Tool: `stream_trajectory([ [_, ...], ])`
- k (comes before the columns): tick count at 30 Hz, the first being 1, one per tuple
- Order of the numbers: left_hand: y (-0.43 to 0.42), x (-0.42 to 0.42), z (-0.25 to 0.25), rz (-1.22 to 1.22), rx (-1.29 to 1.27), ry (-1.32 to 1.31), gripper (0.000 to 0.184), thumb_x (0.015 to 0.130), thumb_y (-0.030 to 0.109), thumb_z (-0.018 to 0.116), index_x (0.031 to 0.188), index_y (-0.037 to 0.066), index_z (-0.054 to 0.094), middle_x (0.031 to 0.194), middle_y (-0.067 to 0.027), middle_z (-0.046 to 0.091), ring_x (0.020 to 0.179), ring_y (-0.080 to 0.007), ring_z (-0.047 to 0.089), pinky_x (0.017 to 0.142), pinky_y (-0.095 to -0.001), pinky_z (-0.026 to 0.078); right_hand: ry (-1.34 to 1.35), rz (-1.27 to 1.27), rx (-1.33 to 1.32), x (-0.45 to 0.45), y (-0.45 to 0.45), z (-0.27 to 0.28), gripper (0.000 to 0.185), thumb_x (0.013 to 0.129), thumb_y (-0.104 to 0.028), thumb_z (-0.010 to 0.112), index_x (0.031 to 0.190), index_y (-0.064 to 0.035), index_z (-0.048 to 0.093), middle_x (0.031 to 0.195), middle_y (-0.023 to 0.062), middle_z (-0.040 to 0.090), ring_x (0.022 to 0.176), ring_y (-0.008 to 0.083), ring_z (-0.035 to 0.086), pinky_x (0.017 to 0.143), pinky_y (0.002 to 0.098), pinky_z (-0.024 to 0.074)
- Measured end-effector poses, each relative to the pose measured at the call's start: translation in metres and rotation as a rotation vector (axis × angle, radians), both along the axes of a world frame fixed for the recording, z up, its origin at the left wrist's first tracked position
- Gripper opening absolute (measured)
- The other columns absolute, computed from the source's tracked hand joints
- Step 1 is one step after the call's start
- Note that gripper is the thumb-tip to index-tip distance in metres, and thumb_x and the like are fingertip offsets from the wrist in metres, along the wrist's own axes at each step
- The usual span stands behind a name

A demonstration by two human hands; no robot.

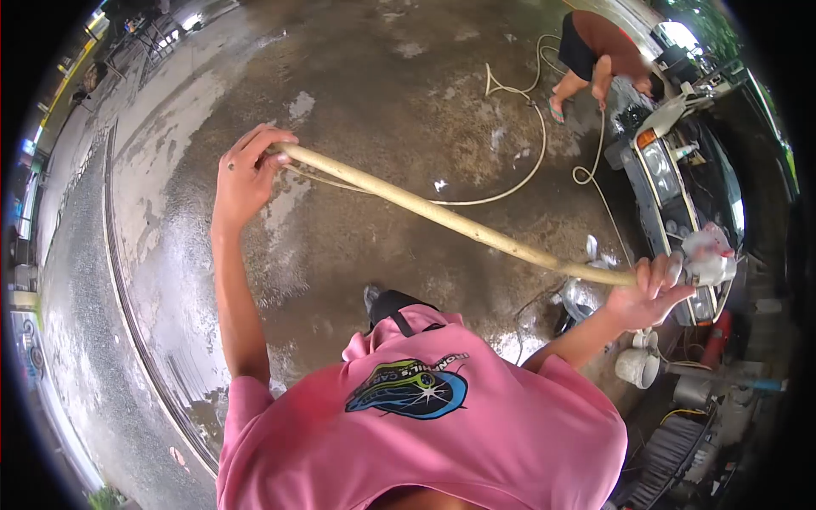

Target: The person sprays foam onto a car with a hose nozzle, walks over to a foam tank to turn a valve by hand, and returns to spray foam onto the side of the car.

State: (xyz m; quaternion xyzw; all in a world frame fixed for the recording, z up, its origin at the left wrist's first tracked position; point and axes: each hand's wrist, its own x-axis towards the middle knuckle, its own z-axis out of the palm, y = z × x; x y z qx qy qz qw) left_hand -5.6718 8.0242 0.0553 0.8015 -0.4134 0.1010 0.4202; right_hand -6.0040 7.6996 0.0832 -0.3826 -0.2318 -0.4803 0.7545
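Note:
A pale yellow hose (450,219) stretches in a slight bend between my two hands, in front of my chest. My left hand (246,183) is closed on it at the left, fingers and thumb pinching it. From there a thinner-looking length of hose (501,194) runs back and curves across the wet floor. At the right, my right hand (644,297) grips the other part of the hose, with a small metal-looking piece (694,280) by the thumb. What that piece is, I cannot make out.
A co-worker (608,51) bends by the front of a vehicle (659,170) at the upper right. A white container with pinkish cloth (711,255) is near my right hand. White buckets (636,367) stand below it. Wet concrete (340,246) lies ahead.

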Motion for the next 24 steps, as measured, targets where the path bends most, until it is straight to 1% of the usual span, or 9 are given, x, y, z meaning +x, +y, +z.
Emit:
stream_trajectory([
  [2, 0.006, 0.062, 0.015, 0.068, 0.013, 0.067, 0.019, 0.073, -0.001, 0.055, 0.090, 0.006, 0.058, 0.080, -0.0041, 0.058, 0.061, -0.0151, 0.050, 0.056, -0.0268, 0.041, 0.028, 0.036, 0.018, 0.076, -0.008, 0.016, 0.051, 0.091, -0.037, 0.032, 0.132, -0.0093, 0.017, 0.075, 0.0042, 0.038, 0.055, 0.0101, 0.035, 0.044, 0.0218, 0.0316],
  [4, 0.005, 0.127, 0.024, 0.106, 0.023, 0.027, 0.019, 0.073, -0.001, 0.056, 0.091, 0.006, 0.057, 0.079, -0.0046, 0.057, 0.060, -0.0139, 0.050, 0.057, -0.0261, 0.040, 0.029, 0.073, 0.042, 0.160, -0.023, 0.037, 0.051, 0.091, -0.039, 0.031, 0.129, -0.0073, 0.020, 0.075, 0.0046, 0.039, 0.054, 0.0108, 0.035, 0.042, 0.0212, 0.0318],
  [6, -0.004, 0.189, 0.026, 0.114, 0.026, 0.049, 0.019, 0.073, 0.001, 0.057, 0.091, 0.006, 0.056, 0.077, -0.0054, 0.056, 0.059, -0.0147, 0.049, 0.056, -0.0258, 0.040, -0.006, 0.133, 0.008, 0.231, -0.037, 0.053, 0.053, 0.091, -0.039, 0.031, 0.130, -0.0048, 0.018, 0.075, 0.0057, 0.039, 0.052, 0.0118, 0.038, 0.040, 0.0234, 0.0358],
  [9, -0.036, 0.295, 0.005, 0.060, 0.034, 0.055, 0.021, 0.070, 0.004, 0.061, 0.091, 0.006, 0.055, 0.076, -0.0055, 0.055, 0.058, -0.0162, 0.049, 0.055, -0.0264, 0.040, -0.083, 0.151, -0.045, 0.332, -0.060, 0.058, 0.052, 0.091, -0.035, 0.035, 0.126, 0.0005, 0.021, 0.075, 0.0075, 0.040, 0.048, 0.0124, 0.038, 0.036, 0.0246, 0.0379],
  [13, -0.082, 0.427, -0.013, -0.068, 0.084, 0.091, 0.024, 0.067, 0.008, 0.065, 0.089, 0.007, 0.056, 0.076, -0.0057, 0.056, 0.057, -0.0190, 0.050, 0.053, -0.0281, 0.040, -0.145, 0.152, -0.062, 0.464, -0.099, 0.047, 0.049, 0.092, -0.034, 0.032, 0.126, 0.0004, 0.021, 0.074, 0.0069, 0.040, 0.048, 0.0114, 0.037, 0.036, 0.0242, 0.0364],
  [16, -0.125, 0.545, -0.017, -0.113, 0.119, 0.176, 0.025, 0.067, 0.010, 0.067, 0.089, 0.008, 0.055, 0.074, -0.0052, 0.058, 0.057, -0.0190, 0.052, 0.053, -0.0291, 0.040, -0.056, 0.040, 0.001, 0.558, -0.134, 0.054, 0.049, 0.093, -0.036, 0.028, 0.126, -0.0003, 0.022, 0.073, 0.0062, 0.039, 0.047, 0.0113, 0.034, 0.036, 0.0232, 0.0334],
  [18, -0.173, 0.613, -0.009, -0.160, 0.096, 0.201, 0.025, 0.067, 0.010, 0.067, 0.089, 0.008, 0.056, 0.073, -0.0047, 0.058, 0.056, -0.0184, 0.051, 0.052, -0.0290, 0.040, 0.110, -0.080, -0.007, 0.608, -0.157, 0.068, 0.047, 0.094, -0.036, 0.022, 0.122, 0.0013, 0.025, 0.073, 0.0051, 0.037, 0.048, 0.0108, 0.032, 0.041, 0.0222, 0.0336],
  [21, -0.244, 0.707, 0.009, -0.258, 0.074, 0.213, 0.025, 0.068, 0.010, 0.068, 0.089, 0.009, 0.056, 0.071, -0.0042, 0.058, 0.055, -0.0174, 0.050, 0.051, -0.0287, 0.040, 0.164, -0.176, 0.010, 0.665, -0.199, 0.086, 0.043, 0.094, -0.034, 0.022, 0.119, 0.0009, 0.028, 0.074, 0.0051, 0.036, 0.048, 0.0100, 0.031, 0.043, 0.0212, 0.0333],
  [24, -0.324, 0.800, 0.007, -0.330, 0.003, 0.204, 0.024, 0.068, 0.010, 0.067, 0.090, 0.010, 0.056, 0.072, -0.0037, 0.058, 0.055, -0.0163, 0.049, 0.050, -0.0285, 0.039, 0.211, -0.274, -0.031, 0.736, -0.247, 0.086, 0.039, 0.095, -0.030, 0.025, 0.117, 0.0009, 0.030, 0.077, 0.0046, 0.037, 0.050, 0.0087, 0.031, 0.046, 0.0196, 0.0330],
])
